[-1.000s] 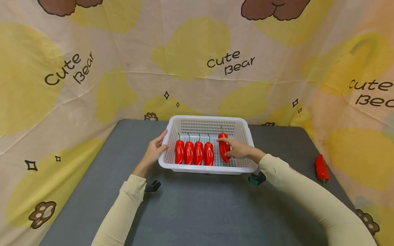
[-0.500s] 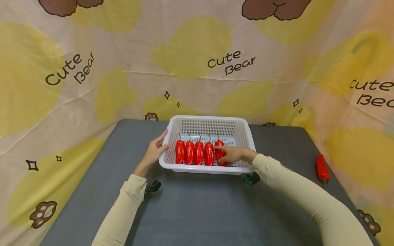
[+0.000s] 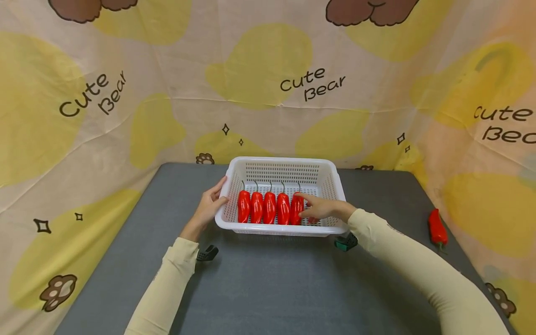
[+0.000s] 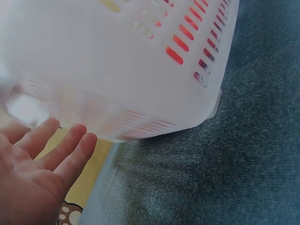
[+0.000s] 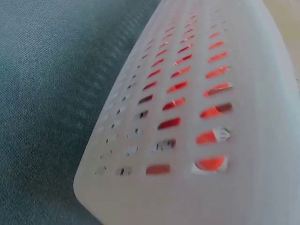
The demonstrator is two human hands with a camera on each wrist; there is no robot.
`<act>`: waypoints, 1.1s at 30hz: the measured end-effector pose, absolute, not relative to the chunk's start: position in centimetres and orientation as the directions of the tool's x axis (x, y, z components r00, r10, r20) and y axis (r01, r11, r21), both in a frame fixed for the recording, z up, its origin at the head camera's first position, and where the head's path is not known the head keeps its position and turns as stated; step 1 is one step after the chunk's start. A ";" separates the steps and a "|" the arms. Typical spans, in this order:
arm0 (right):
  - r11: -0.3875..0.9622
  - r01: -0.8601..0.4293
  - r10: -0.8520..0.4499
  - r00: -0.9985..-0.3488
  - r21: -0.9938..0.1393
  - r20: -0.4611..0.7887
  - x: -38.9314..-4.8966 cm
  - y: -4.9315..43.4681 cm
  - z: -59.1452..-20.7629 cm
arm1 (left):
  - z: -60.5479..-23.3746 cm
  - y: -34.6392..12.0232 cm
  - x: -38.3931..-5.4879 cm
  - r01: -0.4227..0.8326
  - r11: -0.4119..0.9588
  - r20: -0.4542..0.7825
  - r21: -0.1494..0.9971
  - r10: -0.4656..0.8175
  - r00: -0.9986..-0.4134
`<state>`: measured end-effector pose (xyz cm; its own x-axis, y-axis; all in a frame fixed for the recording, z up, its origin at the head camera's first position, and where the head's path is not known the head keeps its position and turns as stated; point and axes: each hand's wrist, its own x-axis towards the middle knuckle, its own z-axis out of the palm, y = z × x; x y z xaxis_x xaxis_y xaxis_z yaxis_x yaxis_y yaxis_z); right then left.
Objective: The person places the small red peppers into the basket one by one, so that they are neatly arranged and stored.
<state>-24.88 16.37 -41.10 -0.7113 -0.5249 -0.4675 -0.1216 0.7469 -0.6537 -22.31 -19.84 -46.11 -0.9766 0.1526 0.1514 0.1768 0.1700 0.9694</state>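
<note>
A white perforated plastic basket [image 3: 284, 230] stands on the dark table, with several red peppers [image 3: 270, 208] lying side by side in it, stems away from me. My left hand [image 3: 207, 207] grips the basket's left rim, thumb over the edge; in the left wrist view the fingers of that hand [image 4: 42, 164] lie along the outer wall. Inside the basket, my right hand [image 3: 320, 208] holds the rightmost pepper [image 3: 297, 209] of the row between thumb and fingers. A bit of red shows just below that hand. The right wrist view has only the basket's outer wall [image 5: 225, 187], the hand hidden behind it.
Another red pepper [image 3: 437, 228] lies on the grey table [image 3: 268, 284] near its right edge. A printed cloth [image 3: 259, 70] hangs behind and along both sides. Black wrist-camera mounts [image 3: 345, 242] stick out below both wrists.
My right hand has brought the rightmost pepper left and toward me, then slightly away again, so it now lies close beside the others. The left hand stays on the rim.
</note>
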 end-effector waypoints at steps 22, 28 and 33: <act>0.555 -0.164 -0.575 -0.784 -0.815 -0.234 -24.4 22.5 -35.8 | -46.1 -19.7 -22.4 0.185 0.164 0.163 0.969 0.138 -0.977; 0.543 -0.181 -0.549 -0.816 -0.820 -0.183 -23.6 25.0 -34.6 | -46.0 -19.7 -22.3 0.176 0.159 0.155 0.972 0.135 -0.979; 0.538 -0.216 -0.528 -0.840 -0.815 -0.126 -22.5 27.3 -34.2 | -46.1 -19.7 -22.2 0.163 0.163 0.142 0.973 0.135 -0.981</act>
<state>-22.52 27.34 -34.19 -0.8400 -0.5277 -0.1262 -0.2158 0.5383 -0.8147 -22.24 -19.74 -46.06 -0.9807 0.1349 0.1417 0.1630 0.1625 0.9731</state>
